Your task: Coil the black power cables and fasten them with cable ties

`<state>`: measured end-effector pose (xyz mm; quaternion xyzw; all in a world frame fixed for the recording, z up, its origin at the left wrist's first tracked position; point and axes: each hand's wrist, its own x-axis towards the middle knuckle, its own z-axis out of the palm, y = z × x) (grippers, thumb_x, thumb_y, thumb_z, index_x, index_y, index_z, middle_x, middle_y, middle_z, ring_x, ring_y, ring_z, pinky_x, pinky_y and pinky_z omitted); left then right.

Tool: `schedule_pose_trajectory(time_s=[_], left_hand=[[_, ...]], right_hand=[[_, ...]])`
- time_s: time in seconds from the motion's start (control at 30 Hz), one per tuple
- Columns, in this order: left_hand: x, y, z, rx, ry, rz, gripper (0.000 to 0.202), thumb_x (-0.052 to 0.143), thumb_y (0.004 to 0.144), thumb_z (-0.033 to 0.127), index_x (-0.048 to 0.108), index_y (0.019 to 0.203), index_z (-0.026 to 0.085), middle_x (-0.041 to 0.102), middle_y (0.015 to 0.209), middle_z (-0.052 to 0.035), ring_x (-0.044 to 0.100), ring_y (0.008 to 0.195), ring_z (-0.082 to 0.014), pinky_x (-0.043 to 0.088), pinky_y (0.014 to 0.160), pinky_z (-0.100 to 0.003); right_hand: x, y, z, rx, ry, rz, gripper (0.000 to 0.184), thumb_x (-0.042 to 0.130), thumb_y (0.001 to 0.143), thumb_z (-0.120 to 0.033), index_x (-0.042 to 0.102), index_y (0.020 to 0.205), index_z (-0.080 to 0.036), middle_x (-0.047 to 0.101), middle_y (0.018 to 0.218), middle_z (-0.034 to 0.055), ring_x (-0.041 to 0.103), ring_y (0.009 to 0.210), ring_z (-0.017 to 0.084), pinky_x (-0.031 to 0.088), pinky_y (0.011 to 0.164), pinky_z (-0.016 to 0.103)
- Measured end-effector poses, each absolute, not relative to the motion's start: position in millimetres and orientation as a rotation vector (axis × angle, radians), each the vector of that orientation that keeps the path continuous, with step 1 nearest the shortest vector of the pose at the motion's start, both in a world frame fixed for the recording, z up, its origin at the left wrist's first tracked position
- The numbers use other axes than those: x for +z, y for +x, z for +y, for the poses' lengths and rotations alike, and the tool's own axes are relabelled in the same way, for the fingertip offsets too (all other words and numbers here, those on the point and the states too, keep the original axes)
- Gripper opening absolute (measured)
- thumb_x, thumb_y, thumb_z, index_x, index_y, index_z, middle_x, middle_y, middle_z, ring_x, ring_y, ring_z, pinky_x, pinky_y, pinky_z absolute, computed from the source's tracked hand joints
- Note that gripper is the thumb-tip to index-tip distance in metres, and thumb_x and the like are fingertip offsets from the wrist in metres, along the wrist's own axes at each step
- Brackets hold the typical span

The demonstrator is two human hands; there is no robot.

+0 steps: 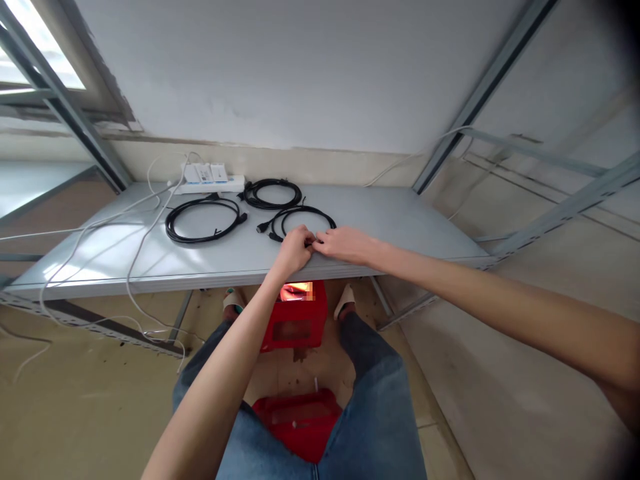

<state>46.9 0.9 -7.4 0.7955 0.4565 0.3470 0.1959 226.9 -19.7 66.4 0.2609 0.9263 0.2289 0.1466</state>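
Cable [303,209], black, coiled, is lying on counter [385,227]; left hand [298,248], curled closed, is pinching its near side; right hand [345,244] is bending half-closed alongside, hold indiscernible.

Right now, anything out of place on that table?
White cords straggle across the table at left and hang off its front edge, which looks messy beside the neatly coiled black cables.
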Motion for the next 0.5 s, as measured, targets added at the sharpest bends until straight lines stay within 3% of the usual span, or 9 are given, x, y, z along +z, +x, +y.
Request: schedule_pose_trajectory(time_s=[0.17, 0.33, 0.5], left_hand=[[-8, 47, 2, 0.948, 2.240, 1.294, 0.020, 0.058, 0.075, 0.001, 0.065, 0.069, 0.019, 0.066, 0.091, -0.0068, 0.059, 0.084, -0.0207, 0.048, 0.080, -0.034], [-8, 48, 3, 0.959, 2.230, 1.289, 0.018, 0.063, 0.079, 0.005, 0.063, 0.069, 0.019, 0.066, 0.091, -0.0068, 0.059, 0.085, -0.0212, 0.048, 0.080, -0.036], [-7, 48, 3, 0.951, 2.216, 1.286, 0.014, 0.067, 0.082, 0.007, 0.065, 0.074, 0.019, 0.067, 0.093, -0.0061, 0.059, 0.085, -0.0207, 0.049, 0.080, -0.035]], right_hand=[[68, 225, -17, 0.665, 0.616, 2.648, 0.035, 0.049, 0.101, -0.002, 0.065, 0.129, -0.013, 0.070, 0.129, 0.0173, 0.066, 0.080, 0.018, 0.040, 0.066, 0.032], [70, 231, -7, 0.627, 0.449, 2.648, 0.024, 0.051, 0.103, -0.006, 0.070, 0.116, -0.012, 0.070, 0.120, 0.0147, 0.065, 0.086, 0.019, 0.043, 0.071, 0.033], [72, 238, 0, 0.658, 0.348, 2.683, 0.029, 0.047, 0.102, -0.002, 0.073, 0.106, -0.013, 0.071, 0.110, 0.0123, 0.063, 0.096, 0.022, 0.046, 0.082, 0.036]])
